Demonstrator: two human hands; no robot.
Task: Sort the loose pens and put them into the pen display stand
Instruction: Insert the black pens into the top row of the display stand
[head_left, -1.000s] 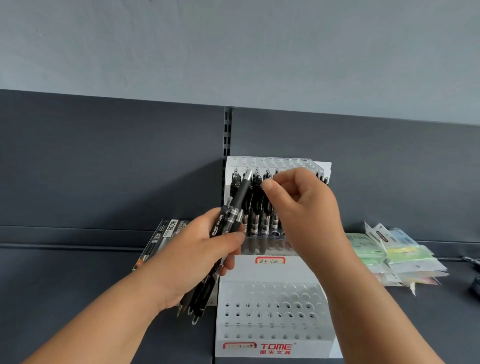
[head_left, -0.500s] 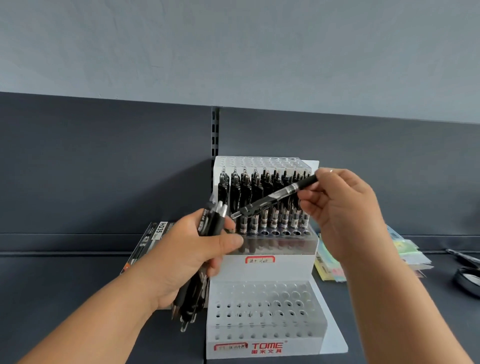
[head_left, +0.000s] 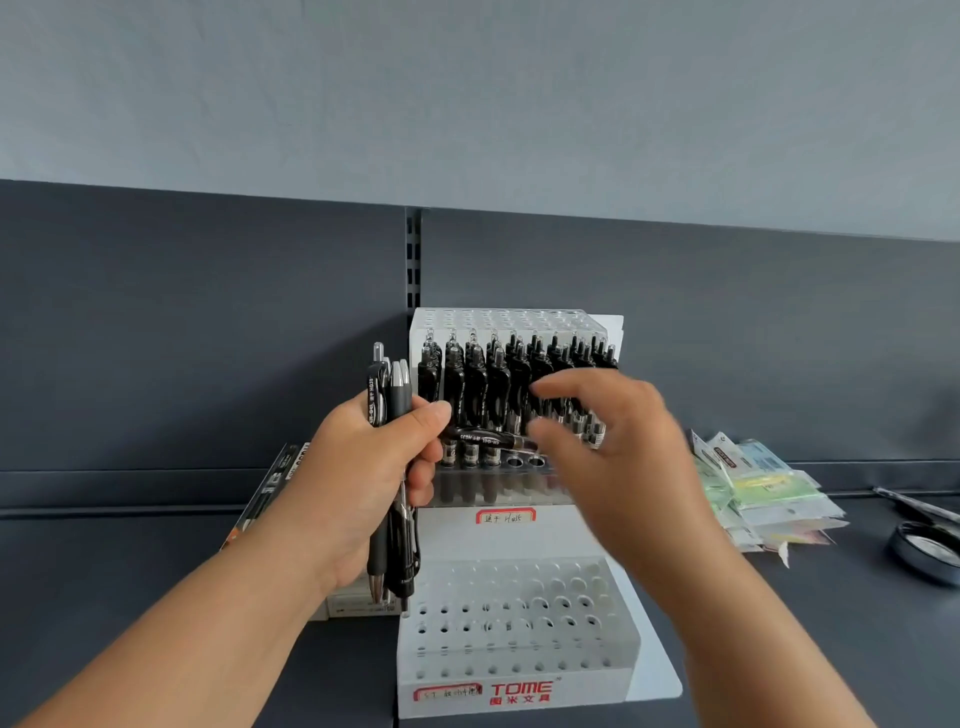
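My left hand (head_left: 363, 467) grips a bunch of pens (head_left: 392, 395). My blurry right hand (head_left: 623, 457) maybe pinches one pen (head_left: 485, 439) by the stand (head_left: 519, 644).

shop: slotted shelving (head_left: 413, 260), pen display stand (head_left: 519, 543)

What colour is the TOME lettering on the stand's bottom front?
Red lettering on the white plastic pen display stand, clearest in the head view.

Black pens (head_left: 498, 384) upright in white tiered stand (head_left: 519, 662)
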